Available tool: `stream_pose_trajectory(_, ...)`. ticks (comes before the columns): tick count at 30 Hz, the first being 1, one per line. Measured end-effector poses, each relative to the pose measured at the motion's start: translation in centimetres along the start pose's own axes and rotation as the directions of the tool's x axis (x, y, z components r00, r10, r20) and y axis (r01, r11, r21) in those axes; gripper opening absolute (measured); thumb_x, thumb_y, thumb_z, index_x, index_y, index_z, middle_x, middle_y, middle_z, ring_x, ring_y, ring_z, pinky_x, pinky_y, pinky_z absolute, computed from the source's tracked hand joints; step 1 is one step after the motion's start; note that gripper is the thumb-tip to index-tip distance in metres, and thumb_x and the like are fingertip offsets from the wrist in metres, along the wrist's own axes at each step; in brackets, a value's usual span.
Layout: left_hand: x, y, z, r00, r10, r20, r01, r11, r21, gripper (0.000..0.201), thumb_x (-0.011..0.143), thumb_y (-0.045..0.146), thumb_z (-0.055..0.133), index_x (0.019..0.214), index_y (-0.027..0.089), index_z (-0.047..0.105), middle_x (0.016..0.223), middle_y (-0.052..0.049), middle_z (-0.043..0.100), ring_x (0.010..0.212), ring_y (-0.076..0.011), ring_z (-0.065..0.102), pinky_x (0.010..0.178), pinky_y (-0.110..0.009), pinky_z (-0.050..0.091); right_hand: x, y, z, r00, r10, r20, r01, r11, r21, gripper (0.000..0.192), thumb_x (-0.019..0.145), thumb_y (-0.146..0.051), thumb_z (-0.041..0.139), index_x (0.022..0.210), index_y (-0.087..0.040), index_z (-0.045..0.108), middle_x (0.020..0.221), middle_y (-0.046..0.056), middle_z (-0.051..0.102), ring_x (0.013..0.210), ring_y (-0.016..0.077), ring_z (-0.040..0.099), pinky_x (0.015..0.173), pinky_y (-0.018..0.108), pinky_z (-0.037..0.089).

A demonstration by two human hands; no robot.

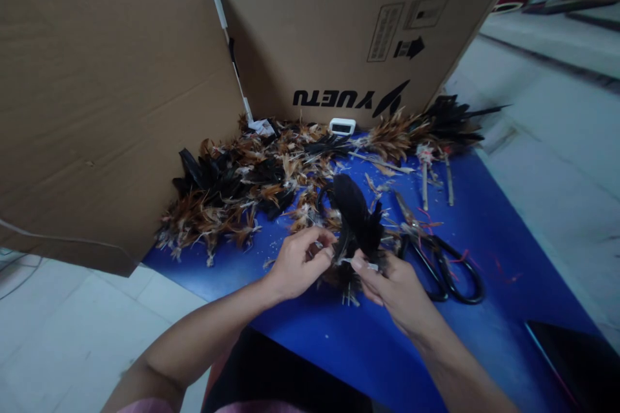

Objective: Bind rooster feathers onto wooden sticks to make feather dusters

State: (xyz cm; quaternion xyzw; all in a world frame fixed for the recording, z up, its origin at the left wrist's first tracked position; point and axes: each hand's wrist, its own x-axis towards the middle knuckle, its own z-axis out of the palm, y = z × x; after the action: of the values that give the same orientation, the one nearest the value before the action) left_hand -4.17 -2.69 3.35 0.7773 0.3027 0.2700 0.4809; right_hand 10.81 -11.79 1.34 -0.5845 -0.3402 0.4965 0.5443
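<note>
Bundling step, I'd say — left hand (pixel 298 262) and right hand (pixel 394 284) both pinch the black feather bunch (pixel 356 216) at its quills; next likely needs binding, scissors (pixel 443 264) beside.

You are looking down at a blue table (pixel 489 226) that runs off toward the lower right; two tall brown cardboard sheets (pixel 97 90) stand along its far edge like a screen, the right one printed with a black logo; pale floor tiles (pixel 72 329) lie at your left; soft, even light falls over everything.
</note>
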Motion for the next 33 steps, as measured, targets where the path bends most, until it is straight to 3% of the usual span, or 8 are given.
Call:
stream_pose_trajectory(3, 0.0, 0.4, 0.1, 0.993, 0.096, 0.071, -0.104, 0.988, 0.111, 0.016, 0.076, 0.02, 0.053, 0.087, 0.016, 0.063, 0.079, -0.002, 0.061, 0.066, -0.0097, 0.053, 0.061, -0.019, 0.041, 0.1, 0.1, 0.0, 1.0, 0.011, -0.002, -0.011, 1.0, 0.008, 0.039, 0.071, -0.05, 0.065, 0.087, -0.018, 0.05, 0.049, -0.01, 0.034, 0.039, 0.0045, 0.026, 0.036, 0.019, 0.023)
stream_pose_trajectory(6, 0.0, 0.3, 0.6, 0.993, 0.095, 0.076, -0.104, 0.986, 0.128, 0.011, 0.075, 0.018, 0.053, 0.076, 0.015, 0.063, 0.068, 0.0, 0.059, 0.06, -0.0086, 0.049, 0.057, -0.019, 0.038, 0.0, 0.1, 0.0, 1.0, 0.01, -0.009, -0.01, 1.0, 0.005, 0.037, 0.071, -0.05, 0.065, 0.085, -0.018, 0.05, 0.048, -0.01, 0.035, 0.038, 0.0048, 0.027, 0.036, 0.019, 0.024)
stream_pose_trajectory(14, -0.3, -0.8, 0.6, 0.994, -0.076, 0.075, 0.073, 0.997, 0.039, 0.01, 0.072, 0.018, 0.052, 0.069, 0.014, 0.061, 0.06, 0.002, 0.054, 0.054, -0.007, 0.045, 0.052, -0.018, 0.035, 0.0, -0.1, -0.2, 0.999, 0.004, -0.04, -0.004, 1.0, -0.002, 0.034, 0.071, -0.047, 0.066, 0.08, -0.018, 0.05, 0.045, -0.01, 0.036, 0.037, 0.0054, 0.03, 0.037, 0.02, 0.025)
stream_pose_trajectory(20, -0.5, -1.4, 0.0, 0.966, -0.219, 0.134, 0.232, 0.969, -0.088, 0.005, 0.067, 0.017, 0.055, 0.066, 0.014, 0.059, 0.058, 0.002, 0.055, 0.052, -0.0067, 0.047, 0.051, -0.018, 0.036, 0.1, 0.0, -0.4, 0.998, 0.013, -0.053, -0.012, 1.0, 0.015, 0.035, 0.071, -0.047, 0.066, 0.081, -0.018, 0.05, 0.045, -0.01, 0.036, 0.036, 0.0052, 0.03, 0.037, 0.02, 0.025)
stream_pose_trajectory(27, -0.7, -1.8, -0.6, 0.951, -0.269, 0.15, 0.296, 0.933, -0.204, 0.006, 0.068, 0.017, 0.053, 0.065, 0.013, 0.057, 0.059, 0.001, 0.057, 0.049, -0.0057, 0.046, 0.049, -0.018, 0.036, 0.2, -0.2, -0.6, 0.995, 0.019, -0.098, -0.007, 0.992, 0.124, 0.033, 0.069, -0.043, 0.07, 0.078, -0.02, 0.049, 0.04, -0.013, 0.031, 0.034, 0.0047, 0.027, 0.036, 0.019, 0.025)
stream_pose_trajectory(31, -0.7, -2.3, -1.7, 0.968, -0.23, 0.103, 0.245, 0.954, -0.169, 0.009, 0.073, 0.018, 0.049, 0.068, 0.014, 0.056, 0.06, 0.002, 0.057, 0.048, -0.0059, 0.046, 0.049, -0.018, 0.037, 0.3, -0.9, -1.6, 0.98, -0.038, -0.193, 0.068, 0.987, 0.148, 0.03, 0.07, -0.039, 0.071, 0.074, -0.019, 0.049, 0.041, -0.012, 0.031, 0.034, 0.0042, 0.027, 0.035, 0.019, 0.024)
stream_pose_trajectory(33, -0.3, -2.7, -2.9, 0.985, -0.17, 0.002, 0.17, 0.985, -0.029, 0.012, 0.076, 0.019, 0.048, 0.07, 0.015, 0.057, 0.062, 0.001, 0.057, 0.052, -0.0069, 0.048, 0.053, -0.019, 0.038, 0.6, -1.3, -2.8, 0.935, -0.121, -0.334, 0.174, 0.976, 0.131, 0.029, 0.068, -0.036, 0.072, 0.071, -0.019, 0.05, 0.041, -0.012, 0.03, 0.034, 0.004, 0.026, 0.034, 0.019, 0.024)
